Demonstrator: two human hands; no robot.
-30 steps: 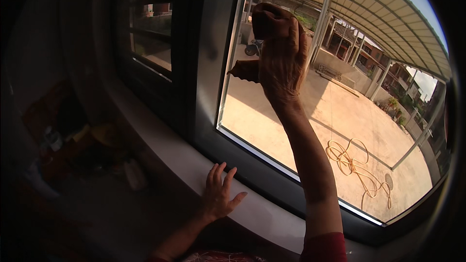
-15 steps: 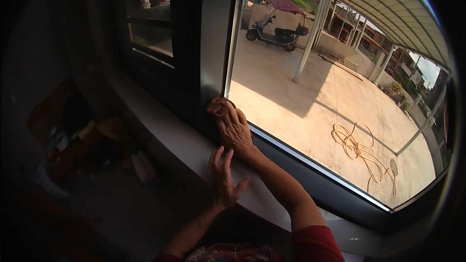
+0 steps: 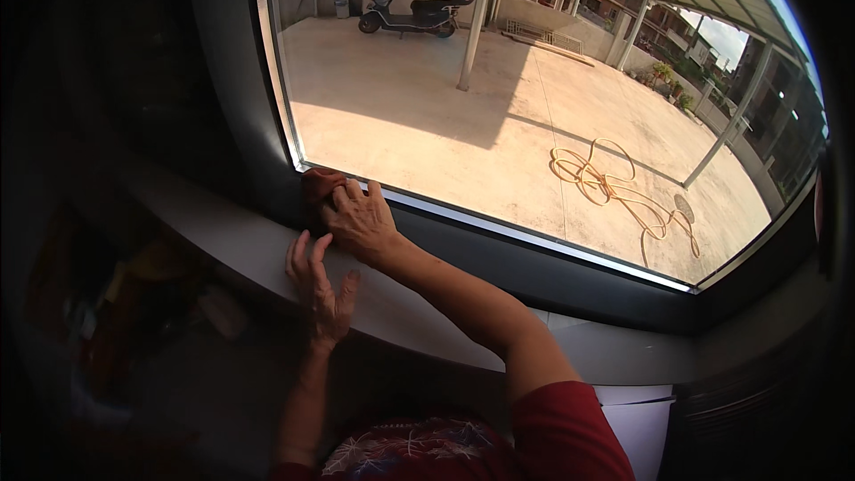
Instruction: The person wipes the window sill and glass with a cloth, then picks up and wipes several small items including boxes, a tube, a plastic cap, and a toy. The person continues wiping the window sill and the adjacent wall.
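Observation:
A reddish-brown cloth (image 3: 319,185) is bunched under the fingers of my right hand (image 3: 361,224). It presses against the dark window frame (image 3: 481,240) at the lower left corner of the glass. My right arm stretches over the pale windowsill (image 3: 419,316). Just below and left of it, my left hand (image 3: 324,294) is raised beside the sill's inner edge, its fingers apart and nothing in them. Part of the cloth is hidden by my right hand.
Beyond the glass lie a sunlit concrete yard, a coiled yellowish hose (image 3: 606,185), a parked scooter (image 3: 419,16) with a maroon canopy, and a roof post (image 3: 481,22). Dim, jumbled items (image 3: 134,289) sit indoors at lower left, too dark to make out.
My view has swung leftward, so the yard and hands appear shifted left in the picture. The cloth and my right hand now lie at the corner of the lower frame; my left hand stays open nearby.

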